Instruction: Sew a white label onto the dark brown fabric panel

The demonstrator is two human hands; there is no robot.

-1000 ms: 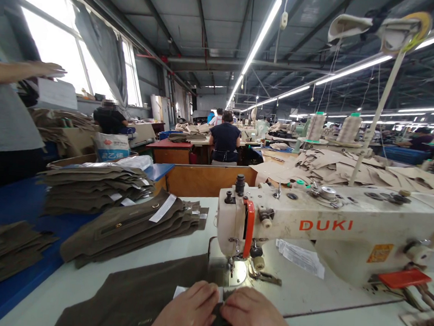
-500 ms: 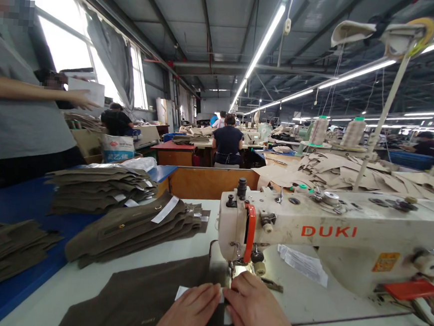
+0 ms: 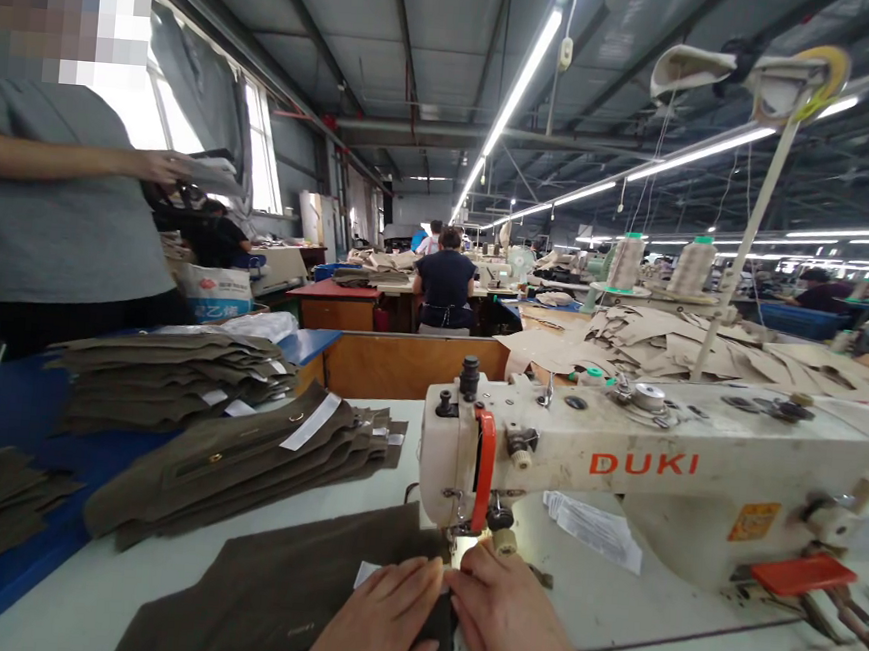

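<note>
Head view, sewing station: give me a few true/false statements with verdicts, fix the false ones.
1. Both hands, left hand and right hand, rest on the dark brown fabric in front of the needle. True.
2. The sewing machine reads DUKI in blue. False: the letters are red-orange.
3. A stack of brown fabric pieces lies left of the machine. True.
4. The thread cones behind the machine are black. False: they are pale beige.
5. The right hand holds scissors. False: no scissors show in it; it presses the fabric.

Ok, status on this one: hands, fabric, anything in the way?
Both hands, left hand and right hand, flat on the dark brown fabric piece. Fingertips at the white DUKI sewing machine. Nothing blocking.
</note>
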